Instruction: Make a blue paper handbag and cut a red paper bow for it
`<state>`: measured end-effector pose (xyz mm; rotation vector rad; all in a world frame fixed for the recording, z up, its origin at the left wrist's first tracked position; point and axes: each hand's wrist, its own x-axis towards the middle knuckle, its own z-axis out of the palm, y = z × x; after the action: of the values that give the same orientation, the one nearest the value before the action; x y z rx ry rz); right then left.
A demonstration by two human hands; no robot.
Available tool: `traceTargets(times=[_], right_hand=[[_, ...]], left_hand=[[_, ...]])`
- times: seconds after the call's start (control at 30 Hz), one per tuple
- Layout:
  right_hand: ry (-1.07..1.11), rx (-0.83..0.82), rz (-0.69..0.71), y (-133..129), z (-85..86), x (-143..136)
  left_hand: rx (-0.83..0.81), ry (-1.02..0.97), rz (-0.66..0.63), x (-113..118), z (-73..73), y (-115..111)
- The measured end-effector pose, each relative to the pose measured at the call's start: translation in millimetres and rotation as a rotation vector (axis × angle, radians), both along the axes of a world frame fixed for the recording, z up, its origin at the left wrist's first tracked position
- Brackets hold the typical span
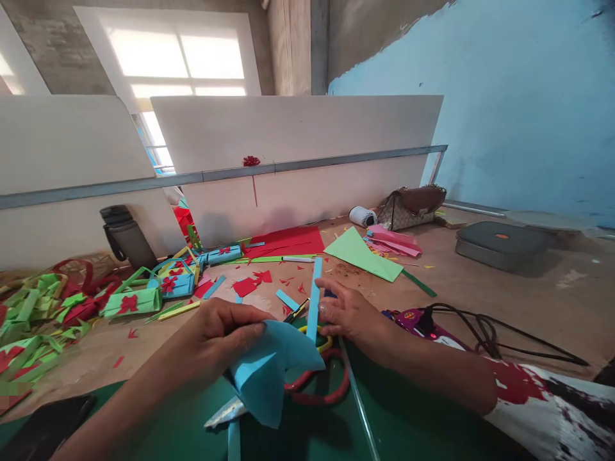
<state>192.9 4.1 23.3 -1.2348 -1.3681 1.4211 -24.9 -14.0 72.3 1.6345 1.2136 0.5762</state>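
My left hand (230, 333) pinches a folded piece of light blue paper (264, 384) by its upper edge; its flaps hang loose and curve to the right. My right hand (353, 314) has its fingers apart beside an upright-looking narrow blue paper strip (314, 301); whether the fingertips touch it is unclear. Under the blue paper lie scissors with red handles (331, 398), their blade showing at the left. Partly hidden yellow handles (327, 344) and a box cutter (296, 311) are close to the strip. A clear glue stick (360, 397) lies below my right hand.
Small paper bags with red bows (132, 304) crowd the left, near a dark bottle (127, 237). Red sheets (288, 242), a light green sheet (362, 253) and paper scraps lie ahead. At right are a purple power strip (418, 320), cables, a grey case (500, 246) and a handbag (413, 208).
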Motion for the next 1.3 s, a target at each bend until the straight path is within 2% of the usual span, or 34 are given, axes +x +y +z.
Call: traceTargets(times=[0.2,0.3,0.5,0.7,0.83,0.93,1.03,1.13,1.2,1.3], right_hand=[[0.032,0.208,0.052,1.0,9.0,-19.4],[0.008,0.321,0.045,2.6,9.5,-27.2],[0.020,0.394,0.031,8.8,16.5,-36.3],[-0.162,0.827,0.030,5.7,15.9,-32.6],[-0.222,1.065,0.150,6.1,12.6,-26.8],[-0.237,1.027,0.228,9.0,12.9,-24.2],[-0.171,0.904,0.244,13.8,13.5,-22.5],[-0.112,0.864,0.249,18.9,12.6,-20.4],[-0.139,0.900,0.250,21.4,11.2,-18.5],[-0.319,1.049,0.288,23.0,8.5,-15.6]], left_hand=[[0.024,-0.003,-0.137,5.6,-5.5,2.5],[0.041,-0.039,-0.146,6.7,-11.3,4.6],[0.016,-0.043,-0.139,10.3,-14.8,4.4],[-0.015,-0.157,-0.153,13.9,-18.5,3.3],[-0.039,-0.211,-0.149,12.6,-26.0,3.8],[-0.040,-0.196,-0.197,10.7,-28.6,5.5],[-0.011,-0.140,-0.264,9.5,-26.9,7.2],[0.050,-0.122,-0.298,8.6,-24.5,8.3],[0.065,-0.133,-0.308,7.8,-24.7,9.0],[0.025,-0.190,-0.294,6.4,-28.4,10.2]])
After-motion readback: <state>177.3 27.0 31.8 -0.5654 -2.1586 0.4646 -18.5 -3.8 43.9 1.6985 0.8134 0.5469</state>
